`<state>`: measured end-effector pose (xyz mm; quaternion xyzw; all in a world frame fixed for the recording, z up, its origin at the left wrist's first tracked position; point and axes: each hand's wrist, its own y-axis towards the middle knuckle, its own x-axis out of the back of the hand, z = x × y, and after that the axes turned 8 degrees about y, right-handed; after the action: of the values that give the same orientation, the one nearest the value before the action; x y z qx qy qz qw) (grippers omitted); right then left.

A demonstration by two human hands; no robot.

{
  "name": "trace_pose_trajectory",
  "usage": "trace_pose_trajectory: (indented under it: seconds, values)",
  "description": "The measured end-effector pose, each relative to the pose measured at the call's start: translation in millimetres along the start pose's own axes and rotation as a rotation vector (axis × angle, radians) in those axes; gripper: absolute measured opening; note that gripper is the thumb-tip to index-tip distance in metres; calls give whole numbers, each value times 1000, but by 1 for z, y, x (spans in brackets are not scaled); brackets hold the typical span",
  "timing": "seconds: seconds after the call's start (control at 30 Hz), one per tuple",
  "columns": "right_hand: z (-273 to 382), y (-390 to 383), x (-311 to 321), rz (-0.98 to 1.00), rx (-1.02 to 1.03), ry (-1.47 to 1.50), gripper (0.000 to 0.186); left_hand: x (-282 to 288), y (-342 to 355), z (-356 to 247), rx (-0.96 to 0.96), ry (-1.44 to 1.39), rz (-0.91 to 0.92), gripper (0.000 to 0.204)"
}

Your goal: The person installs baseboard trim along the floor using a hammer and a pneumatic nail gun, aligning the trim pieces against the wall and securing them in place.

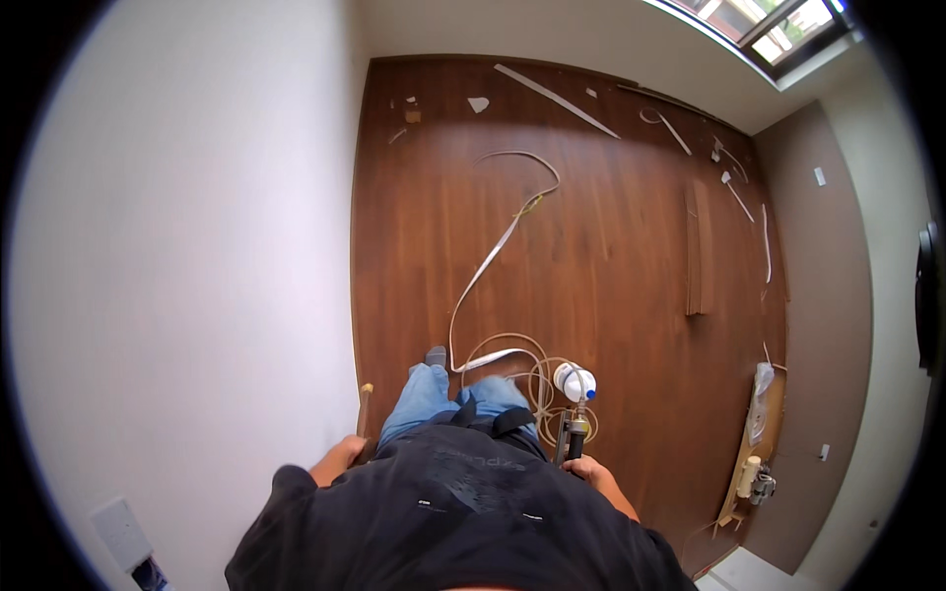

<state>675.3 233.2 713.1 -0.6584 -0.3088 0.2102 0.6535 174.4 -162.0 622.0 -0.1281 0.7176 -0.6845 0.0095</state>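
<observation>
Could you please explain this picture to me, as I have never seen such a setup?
There is no machine here: a person works bare-handed. The single picture comes from a wide fisheye camera on their head, looking down. The left hand holds a wooden strip; the right hand grips a dark-handled tool. On the brown floor lie a looping hose, a white band and, farther off, planks. A white bottle is near the tool.
</observation>
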Motion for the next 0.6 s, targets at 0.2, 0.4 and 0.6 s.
trace_pose_trajectory:
  seconds: [0.2,0.4,0.6]
  values:
    - [94,-7,24,-53,106,137,42,93,18,-222,-180,320,-54,37]
    - [251,54,54,74,52,69,40,129,35,-373,-305,397,-421,42]
    - [417,53,159,87,-153,156,39,125,14,-573,-345,196,-57,38]
